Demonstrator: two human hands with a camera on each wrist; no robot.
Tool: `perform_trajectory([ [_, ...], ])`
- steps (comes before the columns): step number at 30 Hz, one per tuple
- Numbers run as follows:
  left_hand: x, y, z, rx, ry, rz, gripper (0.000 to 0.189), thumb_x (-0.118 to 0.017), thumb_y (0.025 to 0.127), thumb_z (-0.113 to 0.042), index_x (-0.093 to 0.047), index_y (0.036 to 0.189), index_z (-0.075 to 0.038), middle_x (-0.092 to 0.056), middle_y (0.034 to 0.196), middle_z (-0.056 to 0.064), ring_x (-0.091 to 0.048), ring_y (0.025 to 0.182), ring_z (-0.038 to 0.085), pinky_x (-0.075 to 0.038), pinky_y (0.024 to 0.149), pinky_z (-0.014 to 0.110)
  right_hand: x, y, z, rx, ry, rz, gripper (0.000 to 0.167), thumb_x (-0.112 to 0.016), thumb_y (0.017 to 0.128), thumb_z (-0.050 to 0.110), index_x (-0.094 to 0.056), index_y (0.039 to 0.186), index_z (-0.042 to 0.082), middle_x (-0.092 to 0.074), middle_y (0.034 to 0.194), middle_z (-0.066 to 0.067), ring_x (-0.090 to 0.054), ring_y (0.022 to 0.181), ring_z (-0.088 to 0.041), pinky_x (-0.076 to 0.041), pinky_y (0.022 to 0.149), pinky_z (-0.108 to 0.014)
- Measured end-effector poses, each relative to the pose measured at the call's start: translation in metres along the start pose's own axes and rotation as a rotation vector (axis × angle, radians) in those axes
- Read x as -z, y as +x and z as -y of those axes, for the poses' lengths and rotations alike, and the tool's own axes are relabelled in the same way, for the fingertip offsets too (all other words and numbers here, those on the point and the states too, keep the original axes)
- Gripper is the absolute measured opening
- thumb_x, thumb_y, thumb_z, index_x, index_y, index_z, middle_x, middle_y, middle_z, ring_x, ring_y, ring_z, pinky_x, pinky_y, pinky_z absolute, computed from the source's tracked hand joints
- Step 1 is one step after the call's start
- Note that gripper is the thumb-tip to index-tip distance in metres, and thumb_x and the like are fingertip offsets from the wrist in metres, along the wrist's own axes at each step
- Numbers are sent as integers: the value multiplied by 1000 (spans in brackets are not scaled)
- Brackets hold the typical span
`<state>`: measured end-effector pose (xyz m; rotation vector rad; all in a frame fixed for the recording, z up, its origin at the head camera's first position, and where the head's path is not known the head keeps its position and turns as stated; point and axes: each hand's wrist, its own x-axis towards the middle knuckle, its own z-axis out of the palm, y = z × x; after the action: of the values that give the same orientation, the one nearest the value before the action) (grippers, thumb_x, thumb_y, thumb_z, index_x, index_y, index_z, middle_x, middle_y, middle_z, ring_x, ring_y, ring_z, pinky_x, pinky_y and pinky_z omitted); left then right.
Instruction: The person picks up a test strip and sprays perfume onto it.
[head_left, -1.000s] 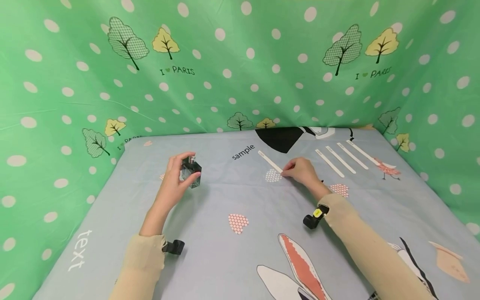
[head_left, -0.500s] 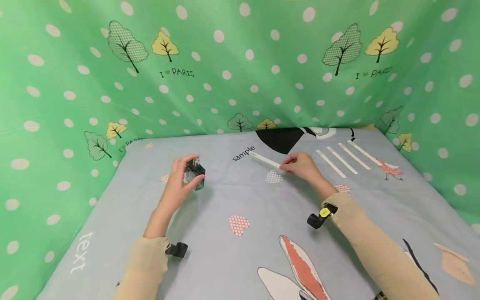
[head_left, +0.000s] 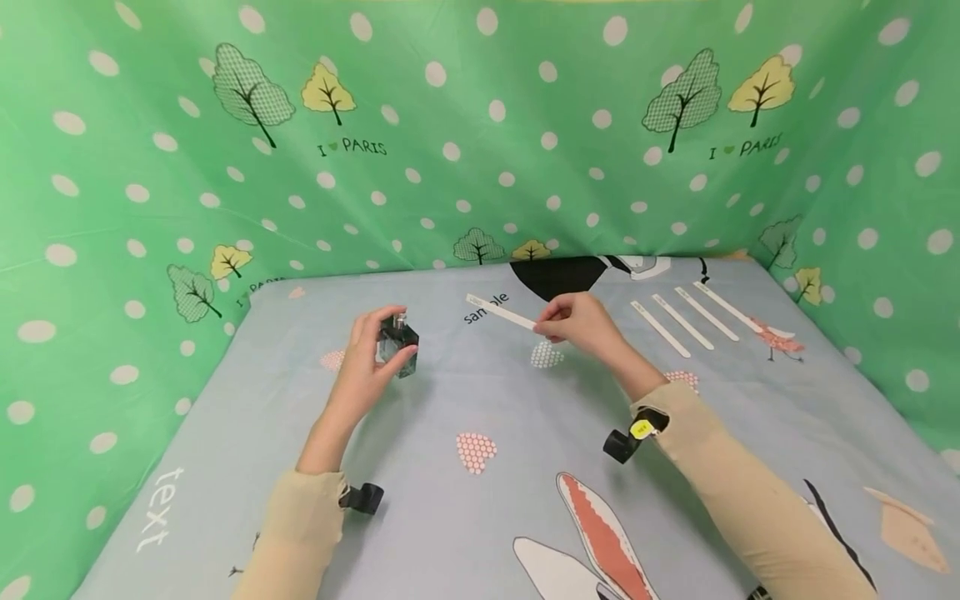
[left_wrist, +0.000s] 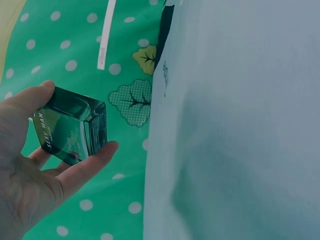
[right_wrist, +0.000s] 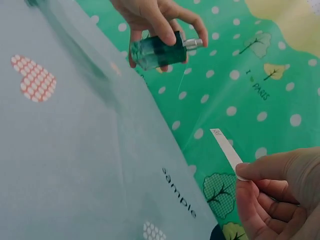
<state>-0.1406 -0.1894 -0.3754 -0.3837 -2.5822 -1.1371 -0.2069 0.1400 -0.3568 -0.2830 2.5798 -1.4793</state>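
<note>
A dark green glass perfume bottle with a silver spray nozzle is held above the table by my left hand. In the head view its index finger reaches over by the nozzle, and the thumb lies on the bottle's near side. Lettering shows on the glass in the left wrist view, on the bottle. My right hand pinches one end of a white paper test strip. The strip's other end, with small print, points toward the bottle, and a gap separates them.
Several more white paper strips lie in a slanted row at the right back of the table. A grey-blue printed cloth covers the table. Green dotted curtains hang behind it and at both sides.
My right hand has lifted the paper strip off the cloth and moved it left, toward the bottle. My left hand has shifted slightly right with the perfume bottle.
</note>
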Motion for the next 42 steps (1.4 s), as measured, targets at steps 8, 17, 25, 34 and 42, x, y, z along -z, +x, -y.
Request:
perform_trajectory([
  [8, -2, 3, -3, -3, -20, -4, 58, -69, 95, -18, -41, 146, -18, -40, 143, 18, -45, 129, 34, -43, 105, 57, -1, -5, 21, 43, -5, 22, 13, -75, 88, 11, -71, 92, 0, -72, 81, -10, -70, 72, -21, -60, 68, -28],
  [17, -5, 5, -3, 0, -27, -3, 58, -69, 95, -19, -42, 146, -17, -39, 142, 18, -46, 126, 34, -45, 102, 56, -5, -8, 31, 34, -2, 33, 12, -76, 88, 11, -70, 92, 1, -71, 80, -8, -67, 70, -16, -59, 67, -26],
  [25, -8, 8, -6, 3, -49, -25, 56, -69, 95, -17, -44, 144, -17, -40, 141, 18, -47, 124, 33, -47, 100, 54, -6, -10, 37, 48, -8, 34, 13, -76, 88, 11, -70, 92, 0, -71, 79, -7, -66, 66, -11, -59, 66, -26],
  [34, -15, 10, -8, 6, -56, -20, 54, -70, 94, -18, -46, 143, -17, -41, 139, 17, -48, 123, 33, -50, 97, 51, -12, -8, 40, 25, -10, 55, 14, -76, 88, 12, -70, 93, 1, -71, 81, -8, -68, 70, -17, -59, 67, -26],
  [42, -16, 11, -15, 24, -52, -46, 52, -71, 93, -20, -49, 141, -20, -43, 134, 15, -52, 117, 31, -52, 83, 44, -13, -6, 40, 31, 9, 65, 14, -76, 88, 11, -70, 94, 0, -71, 80, -8, -66, 67, -13, -59, 66, -26],
])
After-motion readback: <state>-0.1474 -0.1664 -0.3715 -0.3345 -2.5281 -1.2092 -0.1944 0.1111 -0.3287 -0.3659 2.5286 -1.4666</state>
